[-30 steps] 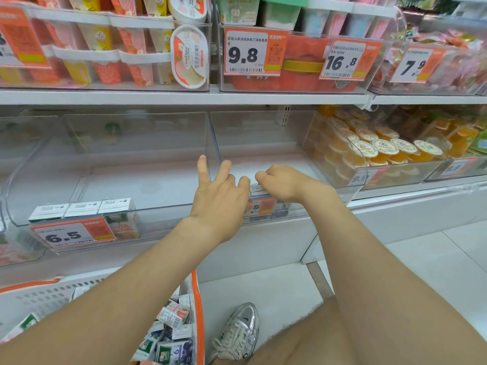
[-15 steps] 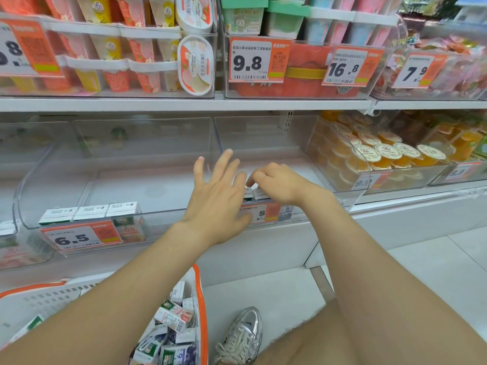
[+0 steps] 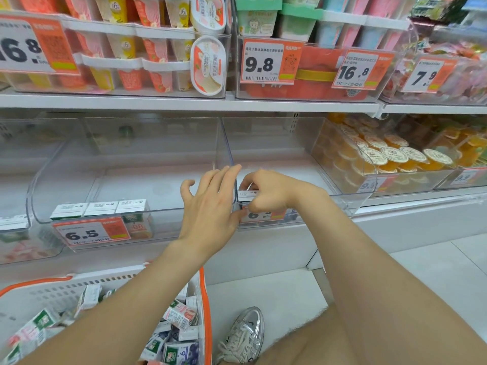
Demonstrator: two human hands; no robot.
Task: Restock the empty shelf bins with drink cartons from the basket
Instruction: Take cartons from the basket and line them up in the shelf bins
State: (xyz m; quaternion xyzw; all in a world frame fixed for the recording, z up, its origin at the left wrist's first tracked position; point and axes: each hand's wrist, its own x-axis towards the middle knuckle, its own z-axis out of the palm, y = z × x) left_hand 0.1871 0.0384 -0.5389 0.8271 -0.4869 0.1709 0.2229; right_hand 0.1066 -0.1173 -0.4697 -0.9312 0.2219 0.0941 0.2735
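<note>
My right hand (image 3: 271,192) is curled over a white-topped drink carton (image 3: 246,194) at the front left corner of the clear right bin (image 3: 279,146), and pinches it there. Beside it, my left hand (image 3: 210,209) hovers with fingers spread and holds nothing, in front of the divider between the two bins. The middle bin (image 3: 158,143) has three cartons (image 3: 101,206) lined up along its front left. Below at the left, the white basket with an orange rim (image 3: 204,299) holds several loose cartons (image 3: 179,314).
A bin of orange jelly cups (image 3: 390,156) stands right of the right bin. The upper shelf (image 3: 184,104) overhangs the bins with packed trays and price tags. My shoe (image 3: 245,335) is on the floor beside the basket.
My left hand has spread its fingers wider and its thumb has come out to the left. My right hand has stayed curled on the carton in the right bin.
</note>
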